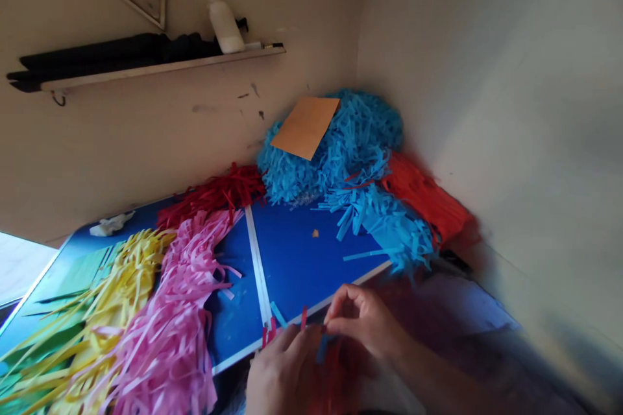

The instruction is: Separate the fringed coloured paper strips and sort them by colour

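My left hand (278,373) is at the bottom middle, its fingers closed on red fringed paper (335,373). Short red and blue paper strips poke out around its fingertips. Just right of it, my right hand (363,321) pinches thumb and forefinger together by the top of that paper; whatever is between the fingertips is too small to make out. Below the hands the red paper hangs down blurred. Beyond them, on the blue table (296,253), lie blue fringed paper (389,220) and a large blue fringed shape (360,136).
An orange paper sheet (306,126) rests on the blue shape. Pink (170,331), yellow (124,298), green (78,272) and dark red fringes (219,194) lie left; a red fringe (428,198) lies right. A glue bottle (224,23) stands on the wall shelf (170,67). Walls meet behind.
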Available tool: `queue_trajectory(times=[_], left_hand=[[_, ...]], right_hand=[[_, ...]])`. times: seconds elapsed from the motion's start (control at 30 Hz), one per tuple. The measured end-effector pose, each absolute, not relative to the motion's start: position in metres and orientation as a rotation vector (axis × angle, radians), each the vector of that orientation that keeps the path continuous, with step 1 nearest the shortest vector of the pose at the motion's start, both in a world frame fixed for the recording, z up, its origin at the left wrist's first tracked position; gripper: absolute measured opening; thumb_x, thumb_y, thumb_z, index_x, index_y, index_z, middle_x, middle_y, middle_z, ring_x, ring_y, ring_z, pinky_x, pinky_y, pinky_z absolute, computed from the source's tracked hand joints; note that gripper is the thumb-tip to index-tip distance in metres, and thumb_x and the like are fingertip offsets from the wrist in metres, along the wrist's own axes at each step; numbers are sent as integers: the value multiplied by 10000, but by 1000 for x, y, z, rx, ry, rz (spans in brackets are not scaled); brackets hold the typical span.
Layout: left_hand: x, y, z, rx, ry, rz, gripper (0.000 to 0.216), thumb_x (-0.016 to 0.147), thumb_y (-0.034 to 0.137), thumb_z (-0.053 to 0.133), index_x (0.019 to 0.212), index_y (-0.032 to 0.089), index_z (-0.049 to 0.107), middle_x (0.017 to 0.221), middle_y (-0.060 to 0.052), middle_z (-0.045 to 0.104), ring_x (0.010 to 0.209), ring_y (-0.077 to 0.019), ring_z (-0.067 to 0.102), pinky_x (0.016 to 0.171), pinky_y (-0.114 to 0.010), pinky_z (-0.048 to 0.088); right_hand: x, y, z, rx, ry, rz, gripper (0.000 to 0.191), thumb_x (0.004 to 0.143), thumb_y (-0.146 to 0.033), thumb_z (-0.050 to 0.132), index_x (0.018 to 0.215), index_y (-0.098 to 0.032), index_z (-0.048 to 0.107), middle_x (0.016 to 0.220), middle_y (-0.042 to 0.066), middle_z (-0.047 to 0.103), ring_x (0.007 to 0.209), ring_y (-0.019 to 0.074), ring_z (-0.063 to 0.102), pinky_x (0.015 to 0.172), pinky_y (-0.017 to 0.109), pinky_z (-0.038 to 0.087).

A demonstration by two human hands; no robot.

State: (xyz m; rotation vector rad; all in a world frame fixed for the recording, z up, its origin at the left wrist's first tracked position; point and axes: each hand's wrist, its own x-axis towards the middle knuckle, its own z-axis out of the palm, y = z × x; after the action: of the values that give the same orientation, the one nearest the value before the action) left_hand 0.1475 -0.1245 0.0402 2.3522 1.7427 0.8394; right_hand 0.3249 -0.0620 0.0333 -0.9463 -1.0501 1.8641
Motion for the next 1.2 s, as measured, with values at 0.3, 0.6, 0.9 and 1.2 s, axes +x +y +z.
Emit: queue_trajectory(times=[0.3, 0.6, 0.9, 1.2], left_hand=[[159, -122, 33, 2280, 1717, 1019, 239, 988, 351, 432, 978, 247, 648, 824, -17, 743, 690, -150, 712, 600, -219, 529], [151, -129, 33, 2054, 1808, 949, 277, 984, 399, 435, 881, 260, 651, 777, -1, 728, 661, -148, 685, 598, -216, 521], [158, -127, 37, 2048, 1734, 1079, 213, 936, 429, 537, 923, 260, 666, 841, -30, 728, 763, -169, 695, 691, -251, 547], [165, -123, 38, 2096, 1573, 1332, 114, 918, 240, 585, 869, 237, 689, 877, -31, 726, 822, -149, 699, 744, -221, 558]], right_hand=[[330, -67, 35, -943, -1453, 1588, 39, 763, -194, 667, 785, -199, 635, 761, 0, 647, 739, 154, 588, 689, 248, 467], [333, -70, 41, -954, -1530, 1529, 159, 753, -123, 707, 879, -217, 682, 878, -8, 698, 845, 161, 637, 763, 239, 477], [340, -70, 38, -989, -1697, 1313, 76, 841, -172, 684, 786, -215, 715, 773, -4, 709, 755, 164, 637, 719, 249, 461], [343, -72, 39, -997, -1675, 1272, 62, 851, -212, 703, 797, -222, 730, 779, -2, 725, 756, 164, 654, 721, 246, 470]])
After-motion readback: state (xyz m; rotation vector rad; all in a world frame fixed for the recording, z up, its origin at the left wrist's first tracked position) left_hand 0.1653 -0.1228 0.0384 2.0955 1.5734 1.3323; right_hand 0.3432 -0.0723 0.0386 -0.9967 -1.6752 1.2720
